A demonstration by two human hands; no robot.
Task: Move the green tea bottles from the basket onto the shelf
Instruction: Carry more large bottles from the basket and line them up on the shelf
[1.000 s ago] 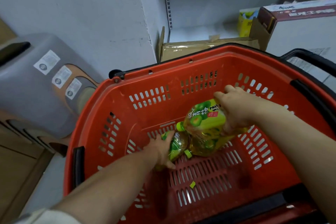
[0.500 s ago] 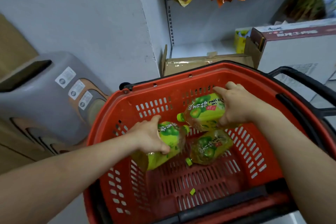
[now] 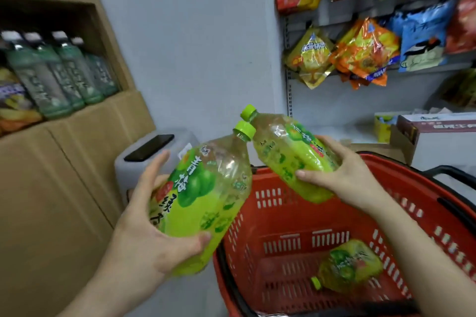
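The left hand (image 3: 144, 216) is wrapped round the lower half of one bottle (image 3: 203, 203), thumb across the front near the base and fingers up the far side. The right hand (image 3: 345, 177) clasps a second bottle (image 3: 291, 154) round its middle. Both are held up in the air and tilted, their green caps just beside each other, above and between the hands. The hands themselves are apart, one bottle each. A third bottle (image 3: 347, 265) lies on its side on the floor of the red basket (image 3: 412, 203), below the right forearm, cap pointing left. The shelf (image 3: 77, 121) is up and to the left of the left hand, with a row of dark bottles (image 3: 59, 72) standing on it. Snack bags (image 3: 360, 56) hang above the right hand.
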